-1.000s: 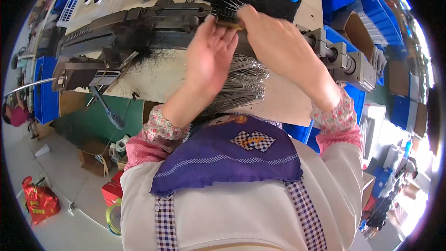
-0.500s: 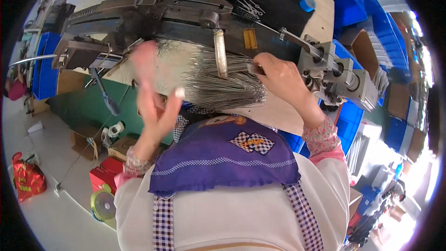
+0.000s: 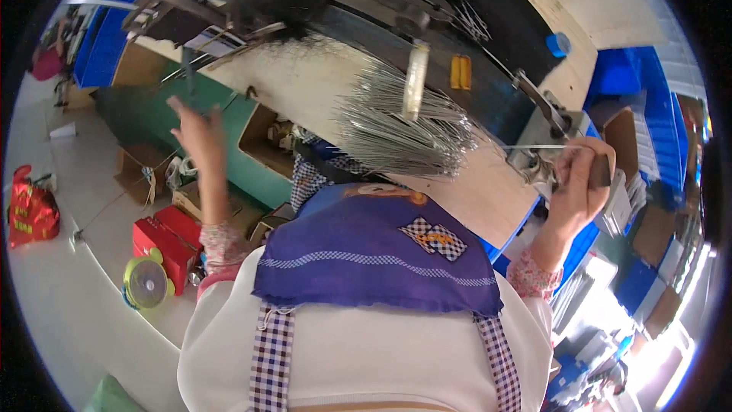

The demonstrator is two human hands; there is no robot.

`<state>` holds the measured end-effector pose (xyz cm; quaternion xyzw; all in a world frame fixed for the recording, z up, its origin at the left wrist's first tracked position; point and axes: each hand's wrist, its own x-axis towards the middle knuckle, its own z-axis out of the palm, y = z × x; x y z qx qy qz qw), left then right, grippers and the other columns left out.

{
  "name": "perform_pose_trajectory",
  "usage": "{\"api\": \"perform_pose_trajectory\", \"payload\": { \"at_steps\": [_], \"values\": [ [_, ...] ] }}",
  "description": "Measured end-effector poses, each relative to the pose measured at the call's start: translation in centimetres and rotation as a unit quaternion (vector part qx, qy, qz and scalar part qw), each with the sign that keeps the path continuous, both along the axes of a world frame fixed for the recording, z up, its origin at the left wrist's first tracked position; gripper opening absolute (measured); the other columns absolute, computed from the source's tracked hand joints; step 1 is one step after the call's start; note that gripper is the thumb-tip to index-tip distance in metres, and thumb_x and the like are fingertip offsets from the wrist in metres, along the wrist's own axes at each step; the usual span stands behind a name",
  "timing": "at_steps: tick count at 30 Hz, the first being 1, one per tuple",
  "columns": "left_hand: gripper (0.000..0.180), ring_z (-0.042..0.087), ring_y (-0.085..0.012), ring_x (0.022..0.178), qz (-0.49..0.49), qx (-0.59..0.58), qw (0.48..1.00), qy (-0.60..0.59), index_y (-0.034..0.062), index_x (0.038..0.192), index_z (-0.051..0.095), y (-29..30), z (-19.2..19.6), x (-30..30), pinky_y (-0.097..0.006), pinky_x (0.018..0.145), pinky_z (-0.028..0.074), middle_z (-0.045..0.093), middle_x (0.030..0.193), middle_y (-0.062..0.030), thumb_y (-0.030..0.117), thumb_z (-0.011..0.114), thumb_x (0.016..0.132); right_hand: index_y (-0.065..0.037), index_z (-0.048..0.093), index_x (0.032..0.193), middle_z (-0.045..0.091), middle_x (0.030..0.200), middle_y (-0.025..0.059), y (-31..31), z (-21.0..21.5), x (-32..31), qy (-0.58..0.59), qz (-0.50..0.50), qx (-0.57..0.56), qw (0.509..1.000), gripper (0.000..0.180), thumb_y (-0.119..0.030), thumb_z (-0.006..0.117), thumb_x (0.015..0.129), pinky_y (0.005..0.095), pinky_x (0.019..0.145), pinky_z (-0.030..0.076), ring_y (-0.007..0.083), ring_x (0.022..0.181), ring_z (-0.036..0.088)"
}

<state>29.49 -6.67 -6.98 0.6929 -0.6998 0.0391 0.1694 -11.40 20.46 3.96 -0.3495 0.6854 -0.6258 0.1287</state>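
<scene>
A thin metal wire [image 3: 526, 146] sticks out leftward from my right hand [image 3: 581, 183], whose fingers are pinched around it. A small dark flat piece [image 3: 601, 171] shows at those fingers; I cannot tell whether it is held or worn. To the left, my left hand [image 3: 200, 137] is blurred in the air over the green panel, fingers apart and nothing visible in them. Between the hands, a thick bundle of loose metal wires [image 3: 404, 133] lies on the wooden bench top [image 3: 286, 69]. Dark bristles [image 3: 293, 0] show on the long metal machine [image 3: 358, 19] behind.
A pale-wrapped lever [image 3: 415, 80] hangs over the wires. A metal clamp mechanism [image 3: 557, 133] stands at the right, near blue bins [image 3: 637, 80]. Several wire pieces lie on a black mat [image 3: 503, 0], with a blue tape roll [image 3: 558, 45] at its edge. A red box [image 3: 164, 240] sits lower left.
My right hand has moved right, away from the wire bundle, with a wire now stretched from it. My left hand has drawn away leftward from the machine. The view has shifted.
</scene>
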Motion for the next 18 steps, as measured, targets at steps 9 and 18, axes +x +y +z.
{"api": "perform_pose_trajectory", "payload": {
  "at_steps": [9,18],
  "values": [
    [0.033,0.058,-0.0244,0.080,-0.603,0.428,0.585,0.335,-0.0021,0.123,0.048,8.9,12.5,-20.4,-0.036,0.074,0.045,0.060,0.087,-0.0118,0.021,0.043,0.100,-0.003,0.063,0.098,0.064,0.090,0.0100,-7.3,5.0,3.1,0.185,0.189,0.038,0.964,0.013,-0.008,0.063,0.087,0.0322,0.070,0.051,0.0187,0.078,0.063],
    [0.027,0.052,-0.0136,0.078,-0.346,0.508,0.564,0.551,0.0031,0.096,0.051,9.0,5.1,-20.0,-0.028,0.063,0.049,0.047,0.103,-0.0107,0.026,0.038,0.103,-0.003,0.058,0.087,0.054,0.084,0.0090,-7.4,-2.2,-1.9,0.454,0.118,0.093,0.878,0.011,-0.006,0.059,0.076,0.0355,0.064,0.053,0.0263,0.078,0.061]
  ]
}}
